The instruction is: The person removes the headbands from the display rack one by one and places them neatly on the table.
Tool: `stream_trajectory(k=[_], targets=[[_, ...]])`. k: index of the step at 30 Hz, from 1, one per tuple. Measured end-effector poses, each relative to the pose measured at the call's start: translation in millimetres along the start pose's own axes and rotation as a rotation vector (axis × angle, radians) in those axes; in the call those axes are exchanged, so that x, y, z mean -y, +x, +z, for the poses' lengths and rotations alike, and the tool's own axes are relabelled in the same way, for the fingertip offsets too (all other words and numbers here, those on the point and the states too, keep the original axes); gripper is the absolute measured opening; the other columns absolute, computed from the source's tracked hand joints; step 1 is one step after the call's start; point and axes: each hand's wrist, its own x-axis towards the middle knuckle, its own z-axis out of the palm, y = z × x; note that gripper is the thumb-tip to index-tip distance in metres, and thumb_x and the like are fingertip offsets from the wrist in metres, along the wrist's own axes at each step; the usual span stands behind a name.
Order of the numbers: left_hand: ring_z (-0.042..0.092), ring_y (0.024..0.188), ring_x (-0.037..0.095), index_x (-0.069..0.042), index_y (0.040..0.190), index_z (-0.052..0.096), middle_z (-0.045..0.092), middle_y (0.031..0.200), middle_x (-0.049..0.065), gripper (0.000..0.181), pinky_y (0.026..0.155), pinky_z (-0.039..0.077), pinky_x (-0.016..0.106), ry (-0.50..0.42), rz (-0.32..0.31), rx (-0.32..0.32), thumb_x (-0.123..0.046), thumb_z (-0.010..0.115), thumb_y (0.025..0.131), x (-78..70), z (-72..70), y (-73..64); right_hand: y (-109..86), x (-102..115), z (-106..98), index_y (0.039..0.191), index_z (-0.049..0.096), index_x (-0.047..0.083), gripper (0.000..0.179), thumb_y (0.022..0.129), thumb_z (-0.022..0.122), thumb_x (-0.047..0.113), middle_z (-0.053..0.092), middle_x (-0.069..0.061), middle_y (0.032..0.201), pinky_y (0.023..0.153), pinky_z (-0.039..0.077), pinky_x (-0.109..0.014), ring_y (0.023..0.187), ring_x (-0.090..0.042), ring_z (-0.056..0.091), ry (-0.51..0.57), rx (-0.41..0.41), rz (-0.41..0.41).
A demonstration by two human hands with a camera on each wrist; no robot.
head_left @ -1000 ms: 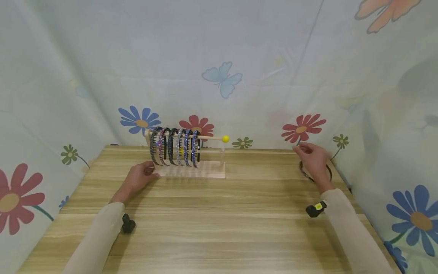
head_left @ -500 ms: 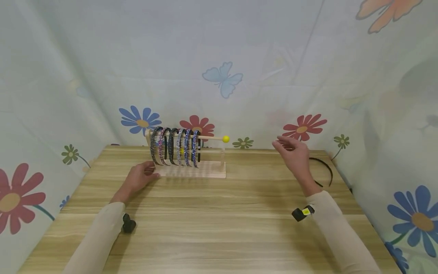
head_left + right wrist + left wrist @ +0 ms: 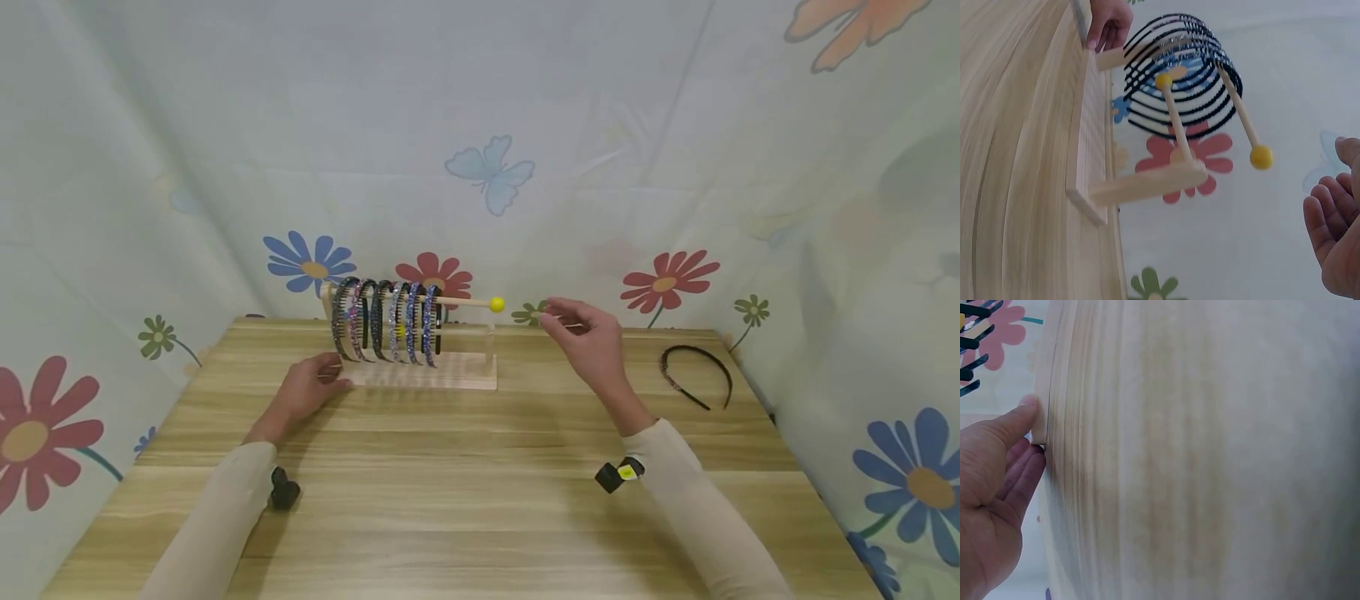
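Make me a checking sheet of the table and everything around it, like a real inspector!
Surface: wood-grain table.
Job's things: wooden stand upright, with several sparkly headbands hanging on it; one loose headband lies on the table at the right.
Clutter: nothing seen.
Hands: left hand pinches the left end of the stand's base; right hand is raised to the right of the stand, with nothing seen in it.
Cables: nothing seen.
Surroundings: pale backdrop printed with flowers and butterflies, behind the table and at its sides.
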Motion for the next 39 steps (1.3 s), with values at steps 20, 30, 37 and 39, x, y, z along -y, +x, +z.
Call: stream_trajectory(k=[20, 30, 37, 39], targets=[[0.066, 0.115, 0.046, 0.011, 0.139, 0.052, 0.062, 0.131, 0.033, 0.062, 0.099, 0.056, 0.056, 0.002, -0.013, -0.008, -0.024, 0.076, 0.094, 4.7, 2.6, 1.1, -4.3, -11, 83, 0.117, 0.077, 0.012, 0.03, 0.092, 0.079, 0.028, 0.077, -0.007, 0.103, 0.08, 0.064, -0.031, 0.09, -0.021, 0.072, 0.131, 0.099, -0.022], [0.066, 0.115, 0.046, 0.011, 0.14, 0.052, 0.061, 0.131, 0.033, 0.061, 0.1, 0.056, 0.056, 0.005, -0.011, -0.012, -0.023, 0.076, 0.095, 1.5, 1.6, 0.3, -4.5, -18, 113, 0.121, 0.076, 0.009, 0.034, 0.094, 0.076, 0.031, 0.077, -0.002, 0.104, 0.083, 0.063, -0.033, 0.092, -0.015, 0.072, 0.105, 0.177, 0.044], [0.066, 0.115, 0.046, 0.011, 0.138, 0.053, 0.062, 0.131, 0.033, 0.06, 0.098, 0.057, 0.056, 0.003, -0.004, -0.019, -0.022, 0.077, 0.094, 3.6, 2.3, 1.2, -4.0, -25, 131, 0.121, 0.075, 0.01, 0.036, 0.093, 0.077, 0.032, 0.078, -0.002, 0.102, 0.084, 0.063, -0.032, 0.092, -0.014, 0.072, 0.082, 0.213, 0.055], [0.067, 0.114, 0.046, 0.011, 0.137, 0.054, 0.062, 0.13, 0.033, 0.059, 0.098, 0.057, 0.056, 0.004, -0.001, -0.019, -0.022, 0.077, 0.094, 4.0, 2.6, 1.2, -4.2, -25, 135, 0.122, 0.075, 0.011, 0.036, 0.093, 0.077, 0.032, 0.078, -0.002, 0.103, 0.085, 0.062, -0.032, 0.093, -0.014, 0.072, 0.086, 0.224, 0.06]])
